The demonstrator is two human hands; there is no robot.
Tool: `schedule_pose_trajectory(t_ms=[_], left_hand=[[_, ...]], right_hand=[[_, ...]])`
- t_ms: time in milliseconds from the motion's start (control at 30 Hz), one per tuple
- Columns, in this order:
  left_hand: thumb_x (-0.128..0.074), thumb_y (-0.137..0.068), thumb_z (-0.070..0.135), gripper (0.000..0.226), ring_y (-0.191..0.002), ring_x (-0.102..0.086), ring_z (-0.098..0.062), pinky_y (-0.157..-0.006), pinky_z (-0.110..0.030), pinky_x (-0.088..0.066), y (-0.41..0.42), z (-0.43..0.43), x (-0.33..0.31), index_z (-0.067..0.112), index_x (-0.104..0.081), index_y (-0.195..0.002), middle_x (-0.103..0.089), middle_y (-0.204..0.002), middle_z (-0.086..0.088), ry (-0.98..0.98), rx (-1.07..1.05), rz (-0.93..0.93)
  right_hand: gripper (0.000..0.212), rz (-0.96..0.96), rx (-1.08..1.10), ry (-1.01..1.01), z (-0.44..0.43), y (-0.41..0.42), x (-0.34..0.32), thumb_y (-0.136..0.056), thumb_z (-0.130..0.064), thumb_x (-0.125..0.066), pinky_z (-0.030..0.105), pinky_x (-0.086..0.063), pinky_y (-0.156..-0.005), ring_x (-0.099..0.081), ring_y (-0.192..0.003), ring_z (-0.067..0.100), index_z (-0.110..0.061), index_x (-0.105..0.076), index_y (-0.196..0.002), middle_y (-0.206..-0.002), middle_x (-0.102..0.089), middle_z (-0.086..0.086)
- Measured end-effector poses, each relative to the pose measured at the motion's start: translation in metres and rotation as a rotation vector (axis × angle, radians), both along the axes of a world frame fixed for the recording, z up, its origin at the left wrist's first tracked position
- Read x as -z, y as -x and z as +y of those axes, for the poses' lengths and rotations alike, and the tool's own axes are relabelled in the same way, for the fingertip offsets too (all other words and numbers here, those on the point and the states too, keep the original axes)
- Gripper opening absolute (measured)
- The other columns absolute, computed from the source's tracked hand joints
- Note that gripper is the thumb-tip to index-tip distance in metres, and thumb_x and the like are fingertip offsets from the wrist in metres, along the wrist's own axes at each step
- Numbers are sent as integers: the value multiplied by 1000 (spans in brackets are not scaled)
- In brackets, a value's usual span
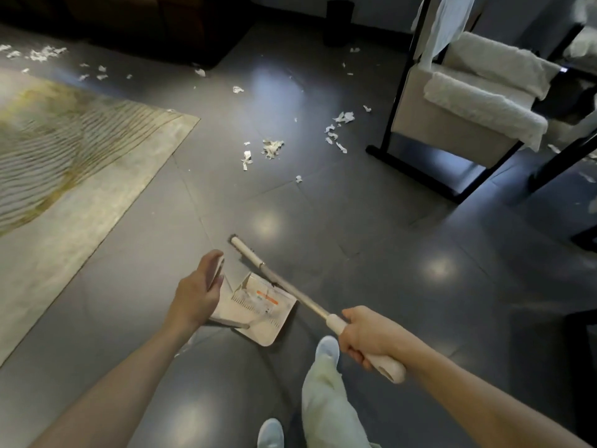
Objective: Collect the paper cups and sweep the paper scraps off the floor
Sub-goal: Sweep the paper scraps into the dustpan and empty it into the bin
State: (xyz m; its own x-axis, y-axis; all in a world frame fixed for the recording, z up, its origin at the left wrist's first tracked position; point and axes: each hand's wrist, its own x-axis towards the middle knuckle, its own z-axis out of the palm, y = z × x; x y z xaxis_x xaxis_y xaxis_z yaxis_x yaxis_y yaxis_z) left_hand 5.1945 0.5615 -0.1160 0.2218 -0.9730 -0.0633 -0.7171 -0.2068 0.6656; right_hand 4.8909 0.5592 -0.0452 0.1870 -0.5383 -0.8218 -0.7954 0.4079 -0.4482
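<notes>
paper scraps (273, 147) lie strewn over the dark tiled floor (355, 221), ahead of the person and well apart from the tools: loose clusters mid-floor, more near the foot of a black-framed rack (416, 92), and a thin trail along the far edge of the rug (80, 150). no paper cups in view from here. the rug fills the left side, its corner pointing into the open tiles, and at least one scrap rests on its far edge, so that one may need coaxing off the pile. the rack, right, carries pale folded textiles, and its low bar will likely trap bits behind it. the broom (290, 287) is slung low and angled forward, head just off or on the tiles near the dustpan (265, 321), i cannot tell which. right hand (365, 334) is clenched round the broom's pale grip near its end, a long-reach hold, good for drawing litter back. left hand (197, 292) is curled about what looks like the top of the dustpan's handle, keeping the pan tilted mouth-forward beside the broom head. the pan seems to hold a little something already, though it is too blurred to name. judged stage: sweeping barely begun, most litter still out.
</notes>
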Motion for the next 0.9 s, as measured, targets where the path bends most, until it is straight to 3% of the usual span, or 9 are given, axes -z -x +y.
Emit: schedule_pose_trajectory(t_ms=[100,267,667,800,900], left_hand=[[-58,-92,11,43,-99,-65,-35,-82,-40,-50,10,-49,-6,23,-43,-130,-66,-117,-9,26,-23,5],[-57,-93,13,44,-89,-67,-30,-74,-29,-48,32,-150,-12,22,-41,-134,-66,-115,-9,31,-86,-56],[-53,-95,17,44,-98,-64,-34,-79,-39,-52,54,-369,-22,29,-38,-134,-64,-119,-11,9,-192,-34],[-54,-95,17,44,-85,-66,-31,-71,-34,-52,41,-442,-10,28,-37,-135,-67,-110,-12,-2,-170,-32],[-52,-96,18,43,-93,-65,-34,-79,-41,-54,28,-496,-4,32,-37,-133,-66,-114,-11,-17,-164,21]], right_hand=[[14,66,-3,74,-47,14,25,-75,-8,-44,22,-43,-42,-46,-34,13,-8,-53,-85,-52,-54,3],[26,55,-8,104,-161,67,51,-82,-9,-44,21,-44,-40,-49,-38,10,-12,-54,-106,-60,-56,1],[18,88,97,150,-429,106,43,-79,-4,-45,23,-44,-42,-49,-41,13,-4,-57,-92,-54,-55,2],[13,124,94,169,-518,91,50,-80,-4,-46,23,-46,-43,-50,-42,14,-6,-57,-86,-54,-57,3],[19,150,35,163,-578,75,52,-81,-6,-46,23,-46,-44,-53,-42,14,-5,-57,-95,-57,-59,3]])
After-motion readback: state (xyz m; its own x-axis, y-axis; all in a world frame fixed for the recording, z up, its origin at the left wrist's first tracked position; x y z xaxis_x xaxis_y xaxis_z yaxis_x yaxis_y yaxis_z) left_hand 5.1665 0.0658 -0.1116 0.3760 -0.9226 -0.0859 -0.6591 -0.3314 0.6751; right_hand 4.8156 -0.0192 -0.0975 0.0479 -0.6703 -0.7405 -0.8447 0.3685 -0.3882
